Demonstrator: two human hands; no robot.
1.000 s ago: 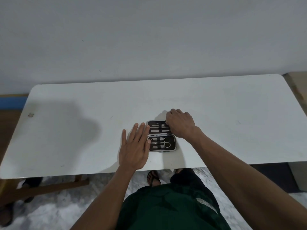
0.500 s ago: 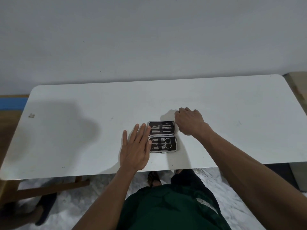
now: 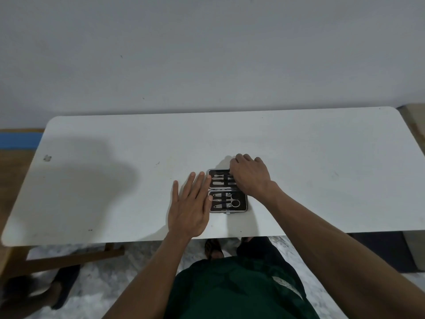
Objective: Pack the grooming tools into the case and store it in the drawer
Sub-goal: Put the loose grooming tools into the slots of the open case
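Observation:
A small black grooming case [image 3: 243,204] with a metal rim lies open and flat on the white table [image 3: 115,180], near its front edge. Metal tools sit in both halves; scissors [image 3: 234,200] and clippers lie in the near half. My left hand [image 3: 189,207] lies flat on the table with straight fingers, its fingertips touching the case's left edge. My right hand [image 3: 249,176] is curled over the right end of the far half, hiding that part. What its fingertips touch or grip is hidden.
The table stands against a plain grey wall. A wooden frame piece [image 3: 69,259] and a dark sandal [image 3: 64,286] lie on the floor at lower left. My feet [image 3: 213,247] show under the table's front edge. No drawer is in view.
My right hand had drawn away to the right of the case half a second ago; it has come back over the right end of the far half. My left hand has stayed put.

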